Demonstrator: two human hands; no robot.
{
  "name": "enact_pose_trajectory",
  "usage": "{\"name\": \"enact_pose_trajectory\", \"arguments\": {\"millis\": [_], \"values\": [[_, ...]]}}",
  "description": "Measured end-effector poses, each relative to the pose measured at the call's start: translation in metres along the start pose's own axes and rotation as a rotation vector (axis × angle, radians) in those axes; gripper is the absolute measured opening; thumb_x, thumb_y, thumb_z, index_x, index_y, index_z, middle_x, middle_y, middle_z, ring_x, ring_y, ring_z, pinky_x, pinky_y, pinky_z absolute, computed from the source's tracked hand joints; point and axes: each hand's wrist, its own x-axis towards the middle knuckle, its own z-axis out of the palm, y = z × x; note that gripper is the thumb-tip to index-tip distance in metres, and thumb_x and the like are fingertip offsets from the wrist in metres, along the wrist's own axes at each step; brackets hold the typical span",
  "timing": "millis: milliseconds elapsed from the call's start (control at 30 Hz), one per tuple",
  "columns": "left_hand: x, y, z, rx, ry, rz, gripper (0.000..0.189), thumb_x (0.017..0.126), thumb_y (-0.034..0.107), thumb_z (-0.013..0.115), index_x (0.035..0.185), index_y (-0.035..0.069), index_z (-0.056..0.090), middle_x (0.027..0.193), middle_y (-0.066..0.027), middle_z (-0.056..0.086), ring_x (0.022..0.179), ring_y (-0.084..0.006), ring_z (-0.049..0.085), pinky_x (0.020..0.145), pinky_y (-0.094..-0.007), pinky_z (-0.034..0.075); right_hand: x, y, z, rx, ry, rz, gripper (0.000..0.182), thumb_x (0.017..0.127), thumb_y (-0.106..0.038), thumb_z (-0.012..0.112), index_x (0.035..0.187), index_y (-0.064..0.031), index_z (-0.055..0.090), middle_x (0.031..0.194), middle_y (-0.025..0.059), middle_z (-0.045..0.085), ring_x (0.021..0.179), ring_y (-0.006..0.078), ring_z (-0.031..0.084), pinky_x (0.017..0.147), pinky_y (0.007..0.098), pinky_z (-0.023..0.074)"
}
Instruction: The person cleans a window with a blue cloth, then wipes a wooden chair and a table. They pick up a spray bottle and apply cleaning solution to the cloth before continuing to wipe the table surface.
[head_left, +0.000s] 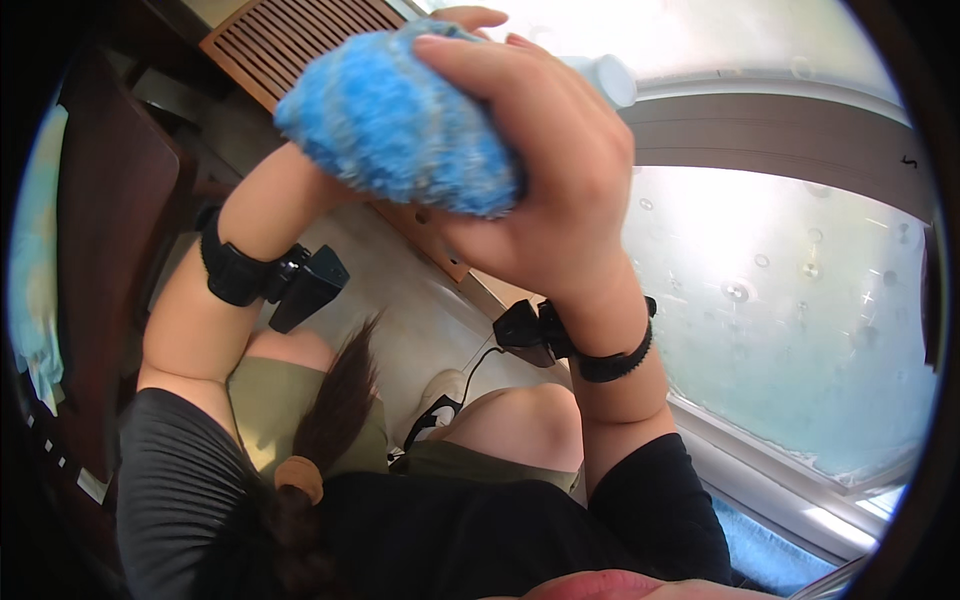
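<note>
A bundled blue plush cloth (397, 124) with greyish streaks is raised before me at the top middle. My right hand (570, 142) grips its right side, the thumb laid across the top. Behind and under the bundle is my left hand (324, 184), mostly covered by the cloth. Fingertips show past the bundle's upper edge; which hand they belong to is hard to tell. Each forearm wears a black strap with a small black device, the left one (307, 285) and the right one (529, 330). Just beyond my right hand a white cylindrical object (616, 81) is partly hidden.
A frosted glass panel (772, 300) in a pale frame stands close on my right. Ahead lies a slatted wooden piece (262, 56). Dark wooden furniture (112, 195) with a pale teal cloth (34, 255) is at left. A black cable (472, 375) hangs near my shoe (442, 397).
</note>
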Motion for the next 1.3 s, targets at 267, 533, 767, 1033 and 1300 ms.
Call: {"name": "enact_pose_trajectory", "arguments": {"millis": [267,533,767,1033,1300], "values": [[0.008,0.019,0.014,0.464,0.06,-0.049,0.062,0.067,0.019,0.072,0.124,0.005,0.051,0.124,-0.0128,0.053,0.116,-0.0276,0.052,0.099,-0.0351,0.04,-0.046,0.025,-0.037,-0.02,0.152,0.29,0.055,0.066,-0.005,0.076,0.118,-0.0024,0.056,0.108,0.0123,0.065,0.098,0.0232,0.064,0.098,0.0388,0.043],[0.004,0.007,0.005,0.33,0.126,-0.027,0.091,0.063,0.014,0.071,0.142,0.012,0.027,0.127,-0.0136,0.047,0.114,-0.0269,0.051,0.097,-0.0385,0.043,-0.039,0.02,-0.075,0.216,0.546,0.629,0.043,0.073,-0.015,0.079,0.108,-0.0006,0.058,0.097,0.0123,0.066,0.088,0.0214,0.065,0.082,0.0318,0.0524],[0.004,0.014,-0.001,0.564,0.213,0.048,0.116,0.056,0.02,0.077,0.148,0.011,0.008,0.145,-0.0174,0.028,0.134,-0.0321,0.031,0.108,-0.0422,0.029,0.032,0.066,-0.063,0.125,-0.439,0.251,0.044,0.07,-0.024,0.076,0.105,-0.0018,0.062,0.09,0.0148,0.067,0.079,0.0246,0.066,0.074,0.0331,0.0526],[0.006,0.011,0.003,0.383,0.224,0.115,0.122,0.059,0.017,0.078,0.148,0.013,-0.006,0.147,-0.0193,0.023,0.133,-0.0334,0.031,0.108,-0.0418,0.032,0.075,0.084,-0.049,0.336,-0.815,0.326,0.055,0.066,-0.025,0.066,0.115,-0.0009,0.061,0.1,0.0172,0.063,0.087,0.0265,0.063,0.078,0.0332,0.052],[0.008,0.015,0.004,0.367,0.193,-0.056,0.097,0.065,0.014,0.069,0.148,0.012,0.019,0.129,-0.017,0.049,0.116,-0.027,0.052,0.098,-0.0365,0.041,0.083,0.071,-0.067,0.312,-0.813,0.769,0.054,0.071,-0.011,0.064,0.122,0.0028,0.053,0.109,0.0162,0.06,0.099,0.0251,0.058,0.09,0.0344,0.0471]]}}
